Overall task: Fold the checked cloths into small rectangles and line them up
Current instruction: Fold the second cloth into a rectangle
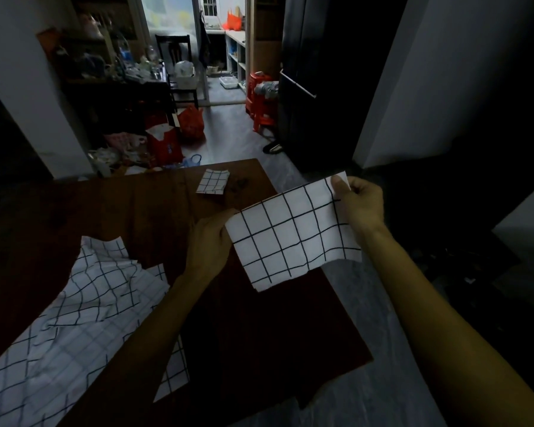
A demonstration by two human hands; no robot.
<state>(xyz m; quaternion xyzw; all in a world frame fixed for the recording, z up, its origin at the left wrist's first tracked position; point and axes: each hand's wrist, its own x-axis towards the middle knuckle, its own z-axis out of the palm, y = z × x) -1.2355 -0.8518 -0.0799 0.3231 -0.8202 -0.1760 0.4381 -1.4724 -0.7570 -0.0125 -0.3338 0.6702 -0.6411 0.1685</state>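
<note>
Head view: a person holds a checked cloth (pixel 293 232) in the air above the right edge of a dark wooden table (pixel 136 211), stretched between both hands. The left hand (pixel 210 245) pinches the cloth's left upper corner, fingers curled round the edge; the right hand (pixel 359 201) grips the far right corner, thumb on top of the fabric. The cloth hangs as a flat white rectangle with black grid lines, its lower edge free and partly out past the table's side.

On the far part of the table lies a folded cloth (pixel 213 182), a small checked rectangle, well apart from the hands. At the near left, a pile of unfolded checked cloths (pixel 84 309) sprawls crumpled across the table, passing under the left forearm.

Beyond the table, a dim room: red bags (pixel 179 131) on the floor, a dark chair (pixel 176 69), red stools (pixel 259 100) beside a black cabinet (pixel 315 81), and a lit doorway at the back.
</note>
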